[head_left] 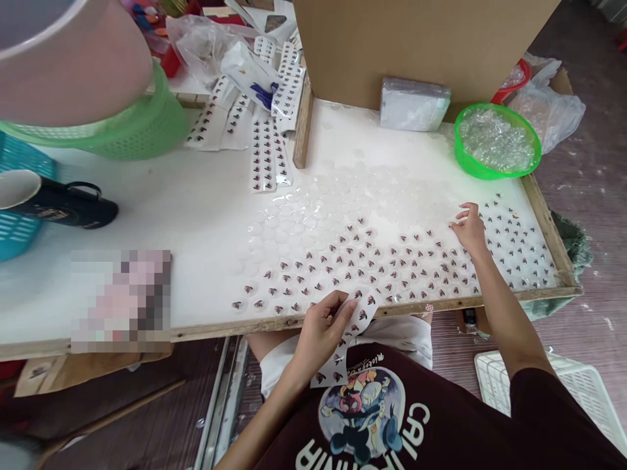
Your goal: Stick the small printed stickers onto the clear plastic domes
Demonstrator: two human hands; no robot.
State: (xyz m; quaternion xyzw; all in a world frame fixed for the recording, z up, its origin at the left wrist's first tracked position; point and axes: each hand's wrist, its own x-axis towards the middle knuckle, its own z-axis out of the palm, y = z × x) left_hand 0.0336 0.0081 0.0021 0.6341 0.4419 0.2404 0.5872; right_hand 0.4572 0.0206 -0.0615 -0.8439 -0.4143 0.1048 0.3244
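Observation:
My left hand (323,329) pinches a curled white strip of stickers (363,316) at the table's front edge, in front of my shirt. The strip bears small dark-and-pink printed figures. Farther right, my right hand (470,230) hangs low over the clear discs, thumb and forefinger drawn together. A tiny dark spot shows at its fingertips, apparently a sticker. Many clear round discs (298,215) lie flat on the white tabletop. Those nearer me carry a printed sticker (360,273) each, while the ones farther back are plain.
More sticker strips (264,153) lie at the back by a wooden strip (304,124). A green bowl (498,140) of clear pieces stands back right, near a wrapped stack (415,104) and a cardboard panel (421,46). A dark mug (63,201) and green basket (147,124) are left.

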